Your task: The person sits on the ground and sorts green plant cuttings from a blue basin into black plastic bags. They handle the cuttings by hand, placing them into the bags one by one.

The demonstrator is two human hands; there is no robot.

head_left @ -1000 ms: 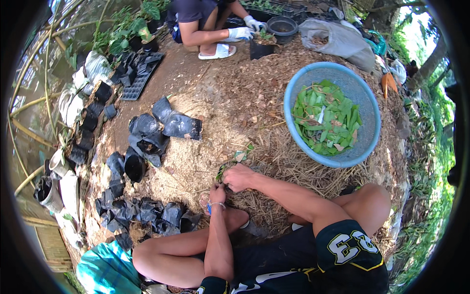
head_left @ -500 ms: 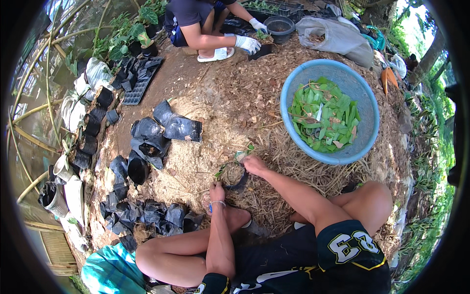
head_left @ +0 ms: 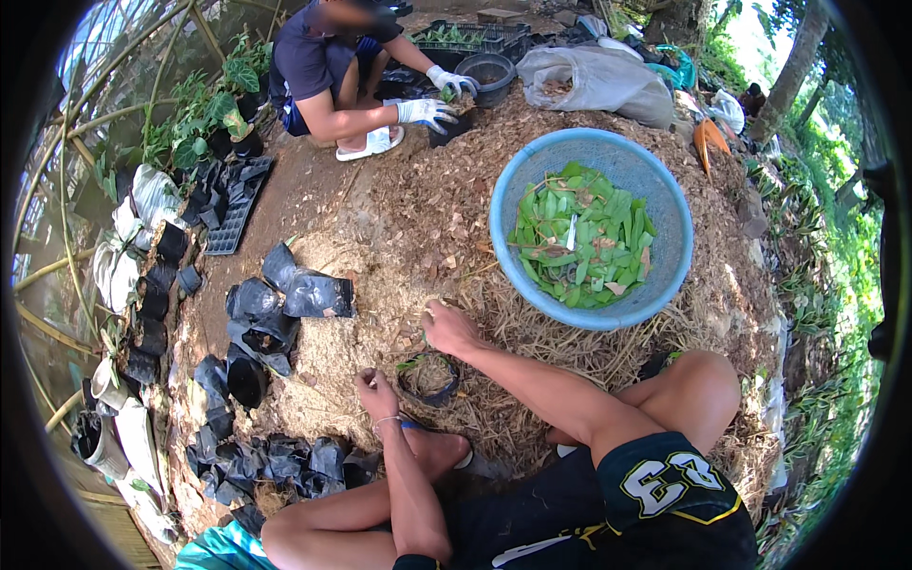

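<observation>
A round black plastic grow bag (head_left: 439, 395), with small green leaves (head_left: 412, 363) at its rim, stands on the straw-strewn ground in front of me. Just left of it, my left hand (head_left: 378, 391) is closed with the fingertips pinched together, apart from the rim. My right hand (head_left: 450, 331) hovers beyond the bag, thumb and fingers drawn together too. Whatever either pinch holds, if anything, is too small to make out. To the right, a blue basin (head_left: 686, 228) holds cut green leaves (head_left: 579, 237).
Black grow bags (head_left: 318, 293) lie left, with more (head_left: 285, 461) nearer me. A seedling tray (head_left: 233, 214) is farther back. Across from me crouches a person (head_left: 328, 90) in white gloves, handling a dark potted plant (head_left: 450, 128). A pale sack (head_left: 598, 85) lies at the back.
Both my hands have come off the grow bag's rim and now sit apart from it. The view has shifted rightward. The person opposite now has both gloved hands around the dark pot.
</observation>
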